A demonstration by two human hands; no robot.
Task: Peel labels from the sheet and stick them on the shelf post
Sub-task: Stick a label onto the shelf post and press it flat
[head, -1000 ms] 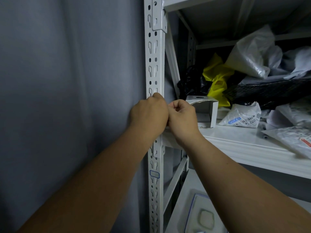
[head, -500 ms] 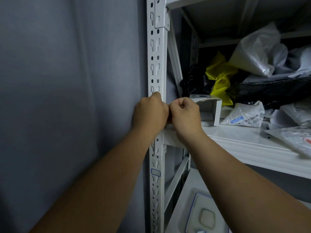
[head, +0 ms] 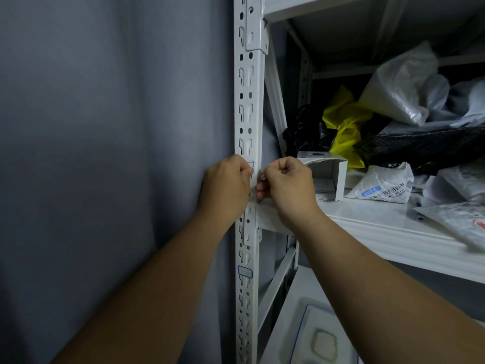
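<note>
A grey wall [head: 105, 153] fills the left of my view, and a white metal shelf unit stands against it, its slotted shelf post [head: 248, 101] running top to bottom through the middle. I see the left hand [head: 227, 189] curled against the post's face, its fingertips on a blue-edged label [head: 251, 164] that sits on the post just above them; whether that grip pinches the label or only presses it I cannot tell. The right hand [head: 287, 186] is fisted just beside it, thumb and fingers together on a small pale scrap at the post's edge, too small for me to name. Lower down the post carries another blue-bordered label [head: 244, 271]. On the shelf [head: 380, 227] to the right lie an open white box [head: 328, 174], a yellow bag [head: 343, 122] and clear plastic packets [head: 383, 186].
</note>
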